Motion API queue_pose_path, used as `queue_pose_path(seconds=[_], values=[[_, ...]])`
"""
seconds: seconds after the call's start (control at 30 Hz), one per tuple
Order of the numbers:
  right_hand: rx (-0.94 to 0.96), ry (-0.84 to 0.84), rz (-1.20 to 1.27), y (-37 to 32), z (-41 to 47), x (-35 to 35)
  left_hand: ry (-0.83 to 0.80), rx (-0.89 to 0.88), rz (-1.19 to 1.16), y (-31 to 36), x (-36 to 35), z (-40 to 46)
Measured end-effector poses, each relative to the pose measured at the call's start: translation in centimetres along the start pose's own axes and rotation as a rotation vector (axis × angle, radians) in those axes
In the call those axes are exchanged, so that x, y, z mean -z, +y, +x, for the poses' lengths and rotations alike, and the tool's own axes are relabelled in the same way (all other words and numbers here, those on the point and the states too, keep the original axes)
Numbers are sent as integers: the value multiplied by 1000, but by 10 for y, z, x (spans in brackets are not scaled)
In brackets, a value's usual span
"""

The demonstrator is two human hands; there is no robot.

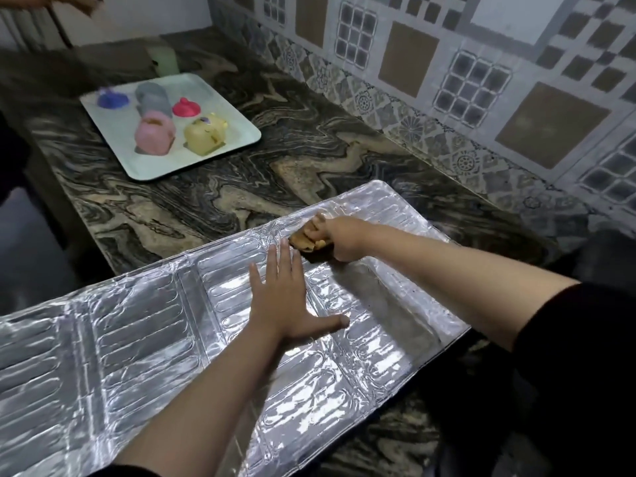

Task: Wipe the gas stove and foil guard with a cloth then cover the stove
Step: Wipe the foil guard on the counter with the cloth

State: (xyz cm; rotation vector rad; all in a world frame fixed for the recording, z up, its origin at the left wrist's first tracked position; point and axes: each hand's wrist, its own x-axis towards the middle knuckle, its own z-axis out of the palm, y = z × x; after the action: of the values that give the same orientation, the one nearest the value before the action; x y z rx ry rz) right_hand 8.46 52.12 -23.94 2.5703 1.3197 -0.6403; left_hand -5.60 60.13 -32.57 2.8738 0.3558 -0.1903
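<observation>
The silver foil guard [144, 346] lies unfolded flat across the marble counter, running from the lower left to the middle right. My left hand [285, 304] presses flat on its middle panel with fingers straight and spread. My right hand [344, 241] grips a bunched tan cloth [306, 241] and holds it against the foil near the guard's far edge. The stove itself is not clearly in view; a dark shape [599, 259] shows at the right, past the foil.
A white tray [241, 146] with several small colourful containers stands on the counter [275, 187] at the back left. Another person's hand [51, 1] is blurred at the top left. Patterned wall tiles [447, 63] run behind the counter.
</observation>
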Motion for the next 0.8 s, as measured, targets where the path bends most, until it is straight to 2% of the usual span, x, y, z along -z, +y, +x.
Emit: queue_pose_path(seconds=[0.37,0.57,0.8], values=[[52,-326,-21,13,-85,-12,-7,-22,1,0,0,0],[9,-513,-24,14,-114,-25,-16,-24,0,1,1,-2],[-37,-651,-27,23,-123,-35,-11,-29,22,1,4,-2]])
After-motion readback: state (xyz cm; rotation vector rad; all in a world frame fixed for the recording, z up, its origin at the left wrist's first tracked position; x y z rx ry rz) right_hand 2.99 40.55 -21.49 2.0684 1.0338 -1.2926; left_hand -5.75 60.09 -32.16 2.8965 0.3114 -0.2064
